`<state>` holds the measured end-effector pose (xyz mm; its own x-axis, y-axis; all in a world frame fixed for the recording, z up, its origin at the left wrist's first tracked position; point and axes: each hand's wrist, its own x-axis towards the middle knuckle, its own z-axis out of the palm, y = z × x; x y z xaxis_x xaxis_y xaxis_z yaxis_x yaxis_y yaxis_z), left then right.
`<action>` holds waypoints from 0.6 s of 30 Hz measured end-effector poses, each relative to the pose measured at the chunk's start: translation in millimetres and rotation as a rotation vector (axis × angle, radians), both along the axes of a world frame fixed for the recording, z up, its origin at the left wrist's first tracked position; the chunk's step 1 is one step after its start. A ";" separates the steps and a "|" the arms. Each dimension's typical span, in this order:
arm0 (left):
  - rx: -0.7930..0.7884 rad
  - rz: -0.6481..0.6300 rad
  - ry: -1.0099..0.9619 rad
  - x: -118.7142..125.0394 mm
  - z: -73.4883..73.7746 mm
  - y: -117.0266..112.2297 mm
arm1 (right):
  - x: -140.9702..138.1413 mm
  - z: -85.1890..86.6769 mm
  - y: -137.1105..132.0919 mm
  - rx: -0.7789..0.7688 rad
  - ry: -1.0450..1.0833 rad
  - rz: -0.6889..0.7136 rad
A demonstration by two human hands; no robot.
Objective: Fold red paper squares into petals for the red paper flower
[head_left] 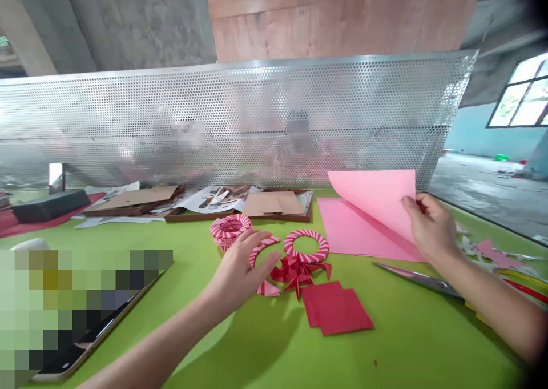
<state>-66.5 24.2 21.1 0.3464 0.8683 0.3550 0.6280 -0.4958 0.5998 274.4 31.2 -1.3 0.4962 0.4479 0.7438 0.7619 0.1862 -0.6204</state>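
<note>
My right hand (432, 223) pinches the right edge of a pink paper sheet (377, 189) and lifts it, so it curls up over more pink paper (342, 229) lying flat. My left hand (242, 263) hovers over or rests on a red-and-pink striped curved strip (257, 253), thumb and fingers apart; whether it touches the strip I cannot tell. Just behind that hand is a stack of striped rings (230, 226). To its right lie a single striped ring (291, 255), folded red paper pieces (295, 272) and red paper squares (338, 309).
Scissors (419, 276) lie partly under my right forearm, with paper scraps (492, 252) and yellow-and-red handles (524, 283) beyond. A tablet-like device (85, 343) is front left. Trays with cardboard (274, 203) line the perforated metal screen (240, 103) behind the green table (240, 349).
</note>
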 end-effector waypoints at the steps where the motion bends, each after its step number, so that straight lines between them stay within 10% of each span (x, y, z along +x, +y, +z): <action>1: -0.109 -0.044 -0.102 7.7 1.3 1.2 | -8.0 7.0 -6.4 0.010 -0.035 0.022; 8: -0.845 -0.412 -0.791 37.9 2.1 11.0 | -90.0 18.2 -71.3 -0.031 -0.630 0.523; 13: -0.922 -0.320 -0.774 34.3 -6.3 11.4 | -128.0 -2.1 -93.0 -0.135 -0.992 0.798; 18: -0.959 -0.237 -0.784 31.9 -13.3 10.2 | -138.7 -4.9 -94.5 -0.146 -0.975 0.780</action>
<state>-34.6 34.5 7.9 0.5104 0.8359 -0.2019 -0.1031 0.2925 0.9507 135.6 -63.3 -6.2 -0.6648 0.4826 0.5702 0.6323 0.7700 0.0855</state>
